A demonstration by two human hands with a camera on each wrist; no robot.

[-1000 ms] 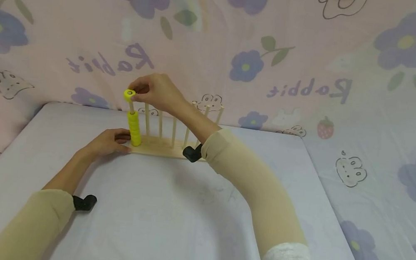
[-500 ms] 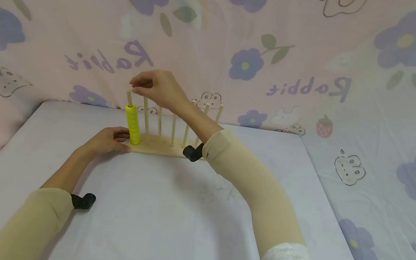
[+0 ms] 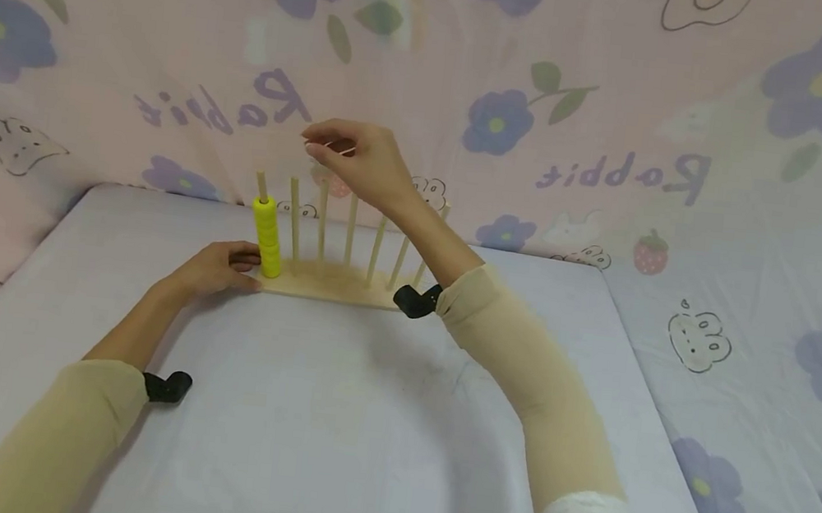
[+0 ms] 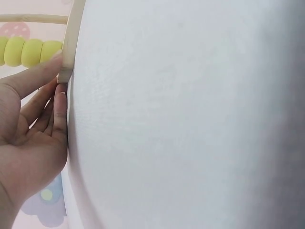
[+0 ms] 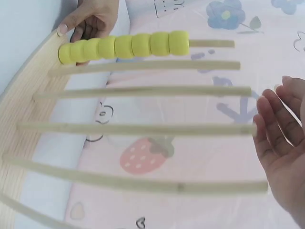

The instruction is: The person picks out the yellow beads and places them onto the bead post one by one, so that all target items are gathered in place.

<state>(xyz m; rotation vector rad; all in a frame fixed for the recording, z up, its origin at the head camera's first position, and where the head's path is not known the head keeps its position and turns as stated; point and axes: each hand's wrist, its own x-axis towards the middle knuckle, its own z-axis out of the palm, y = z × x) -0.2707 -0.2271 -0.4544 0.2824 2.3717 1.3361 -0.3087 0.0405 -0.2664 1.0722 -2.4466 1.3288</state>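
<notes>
A wooden peg rack (image 3: 326, 288) with a row of upright pegs stands toward the back of the white table. Its leftmost peg carries a stack of several yellow beads (image 3: 267, 236), and the bare tip of that peg sticks out above them. My left hand (image 3: 220, 265) holds the rack's left end; in the left wrist view its thumb lies on the base (image 4: 71, 43) beside the lowest bead. Above the middle pegs hovers my right hand (image 3: 368, 161), fingers loosely bent and holding nothing. The right wrist view shows those fingers (image 5: 279, 129) near the tips of bare pegs (image 5: 152, 129).
A floral cloth (image 3: 498, 124) with rabbit prints hangs right behind the rack. White cloth covers the tabletop (image 3: 307, 412) in front of it. Black camera mounts (image 3: 417, 300) jut from both wrists.
The right hand lets go of a yellow bead, which has dropped down the leftmost peg onto the stack. It then moves up and right, away from that peg. The left hand stays at the rack's end.
</notes>
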